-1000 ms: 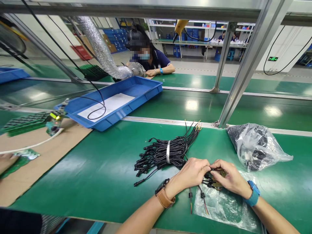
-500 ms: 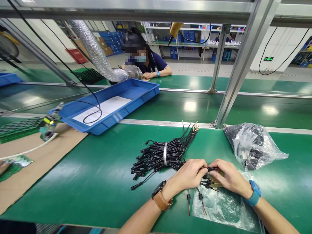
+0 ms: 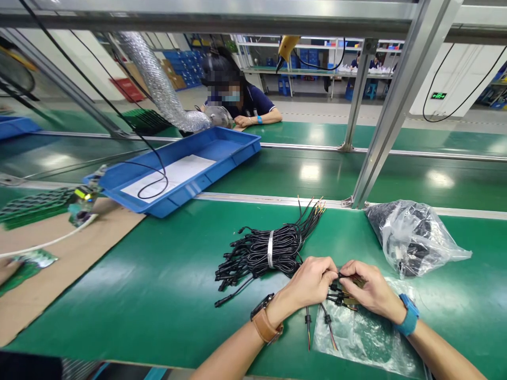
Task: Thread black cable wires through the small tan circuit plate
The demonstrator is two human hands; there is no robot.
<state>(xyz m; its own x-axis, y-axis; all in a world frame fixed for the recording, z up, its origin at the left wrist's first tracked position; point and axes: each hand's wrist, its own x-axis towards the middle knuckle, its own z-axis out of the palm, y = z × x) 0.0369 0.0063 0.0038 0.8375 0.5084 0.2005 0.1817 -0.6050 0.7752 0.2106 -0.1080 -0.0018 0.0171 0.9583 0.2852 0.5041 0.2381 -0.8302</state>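
My left hand is closed in a pinch on a black cable, most of it hidden by the fingers. Facing it, my right hand pinches the same cable from the other side, fingertips nearly touching. Below them, short black cable ends with collars and thin coloured wires stick out over a clear plastic bag lying flat. More black connectors sit under my right fingers. Left of my hands lies a bundle of black cables, bound by a pale band.
A filled clear bag of black parts stands at the right. At the back left is a blue tray holding white paper. A co-worker sits opposite; another person's hand shows at left. A metal post rises behind the bench.
My right hand has shifted slightly, its fingertips drawn close around the cable; the red wires seen at them are now less visible. My left hand keeps its pinch.
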